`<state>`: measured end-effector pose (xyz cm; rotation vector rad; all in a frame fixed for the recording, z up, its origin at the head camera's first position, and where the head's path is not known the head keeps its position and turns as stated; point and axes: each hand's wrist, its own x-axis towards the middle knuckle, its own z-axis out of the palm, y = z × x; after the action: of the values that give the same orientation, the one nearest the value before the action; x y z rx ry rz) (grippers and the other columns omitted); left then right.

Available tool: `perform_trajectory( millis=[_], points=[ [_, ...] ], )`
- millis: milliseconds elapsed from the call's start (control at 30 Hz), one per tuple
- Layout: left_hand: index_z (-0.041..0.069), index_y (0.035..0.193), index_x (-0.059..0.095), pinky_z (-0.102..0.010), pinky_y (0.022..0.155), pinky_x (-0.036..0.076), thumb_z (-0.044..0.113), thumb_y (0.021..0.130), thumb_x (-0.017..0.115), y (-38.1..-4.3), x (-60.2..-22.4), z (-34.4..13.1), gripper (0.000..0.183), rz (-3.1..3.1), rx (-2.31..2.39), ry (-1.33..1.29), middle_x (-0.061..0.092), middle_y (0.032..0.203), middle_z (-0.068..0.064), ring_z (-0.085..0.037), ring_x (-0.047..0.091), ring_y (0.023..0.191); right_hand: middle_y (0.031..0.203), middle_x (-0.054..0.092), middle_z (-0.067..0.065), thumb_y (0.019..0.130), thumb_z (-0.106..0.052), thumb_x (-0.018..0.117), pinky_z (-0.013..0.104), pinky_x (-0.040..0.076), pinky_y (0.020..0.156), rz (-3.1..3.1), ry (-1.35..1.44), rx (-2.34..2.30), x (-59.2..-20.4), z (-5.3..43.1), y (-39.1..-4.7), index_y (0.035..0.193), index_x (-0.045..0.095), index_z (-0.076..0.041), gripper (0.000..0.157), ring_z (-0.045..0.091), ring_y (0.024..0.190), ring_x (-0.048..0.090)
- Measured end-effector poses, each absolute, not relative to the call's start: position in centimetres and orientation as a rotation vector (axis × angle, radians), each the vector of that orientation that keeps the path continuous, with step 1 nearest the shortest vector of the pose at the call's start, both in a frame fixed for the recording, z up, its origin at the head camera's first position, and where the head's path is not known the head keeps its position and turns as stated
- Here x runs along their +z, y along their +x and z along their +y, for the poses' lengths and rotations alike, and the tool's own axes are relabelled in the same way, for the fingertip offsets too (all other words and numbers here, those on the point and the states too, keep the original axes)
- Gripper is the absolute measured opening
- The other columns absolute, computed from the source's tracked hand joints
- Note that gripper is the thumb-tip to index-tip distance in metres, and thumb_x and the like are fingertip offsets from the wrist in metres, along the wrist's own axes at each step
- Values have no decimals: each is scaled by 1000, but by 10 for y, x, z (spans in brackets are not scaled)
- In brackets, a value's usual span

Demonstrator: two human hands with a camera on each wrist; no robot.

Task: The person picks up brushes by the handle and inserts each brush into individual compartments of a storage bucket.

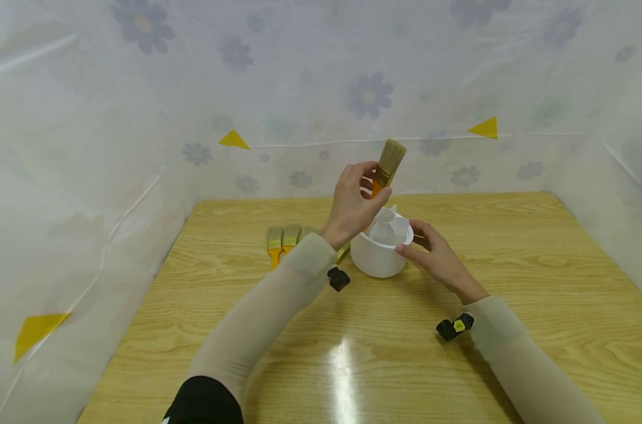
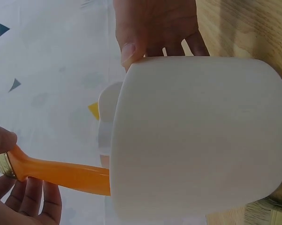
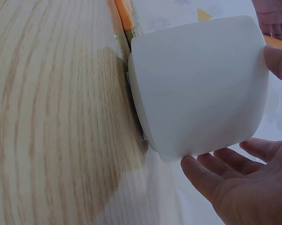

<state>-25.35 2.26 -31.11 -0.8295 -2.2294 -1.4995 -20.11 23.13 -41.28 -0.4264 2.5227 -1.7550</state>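
Observation:
My left hand [image 1: 349,203] pinches a paintbrush [image 1: 391,158] near its metal band, bristles upward. Below it is a round white plastic holder [image 1: 375,257] with curved dividers inside, standing on the table. In the left wrist view the brush's orange handle [image 2: 70,175] points down to the holder's rim, and its lower end is hidden there. My right hand [image 1: 438,258] grips the holder at its right side, thumb on the near side of the rim and fingers around the far side.
Several more paintbrushes [image 1: 275,238] lie left of the holder, partly hidden by the left forearm. The wooden table [image 1: 511,253] is bordered by flower-patterned plastic sheeting [image 1: 299,88] with yellow triangles [image 1: 234,140] on it.

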Motion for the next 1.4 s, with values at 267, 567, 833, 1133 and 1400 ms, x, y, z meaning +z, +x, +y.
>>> perform_trajectory(
  millis=[267, 567, 833, 1133, 1400],
  points=[
    [2, 128, 53, -19, 73, 50, 15, 87, 69, -253, -319, 21, 46, -2244, -1515, -810, 51, 111, -12, -19, 56, 89, 144, 37, 7, 93, -29, 63, 57, 38, 99, 2518, -404, -1781, -413, 230, -202, 147, 32, -16, 64, 33, 133, 35],
    [2, 128, 54, -28, 74, 54, 14, 86, 70, -253, -326, 20, 46, -2245, -1543, -768, 52, 110, -12, -22, 57, 89, 144, 37, 8, 93, -29, 63, 58, 38, 98, 2517, -405, -1778, -412, 230, -201, 147, 31, -15, 64, 34, 134, 35],
    [3, 128, 54, -20, 71, 51, 14, 86, 70, -253, -328, 20, 46, -2241, -1554, -757, 52, 110, -11, -21, 57, 89, 143, 38, 9, 93, -29, 63, 57, 39, 98, 2525, -417, -1775, -412, 229, -200, 147, 32, -15, 64, 34, 133, 36],
    [2, 126, 55, -20, 71, 52, 13, 85, 71, -251, -330, 19, 46, -2250, -1558, -756, 52, 110, -11, -19, 57, 88, 144, 37, 8, 93, -28, 63, 58, 38, 99, 2514, -402, -1778, -412, 229, -199, 147, 31, -15, 64, 34, 134, 34],
    [1, 127, 52, -19, 72, 52, 13, 85, 71, -252, -336, 16, 47, -2254, -1569, -757, 51, 113, -12, -20, 57, 90, 144, 37, 7, 93, -29, 63, 57, 38, 99, 2511, -398, -1785, -412, 228, -199, 147, 31, -16, 64, 32, 134, 34]
  ],
)
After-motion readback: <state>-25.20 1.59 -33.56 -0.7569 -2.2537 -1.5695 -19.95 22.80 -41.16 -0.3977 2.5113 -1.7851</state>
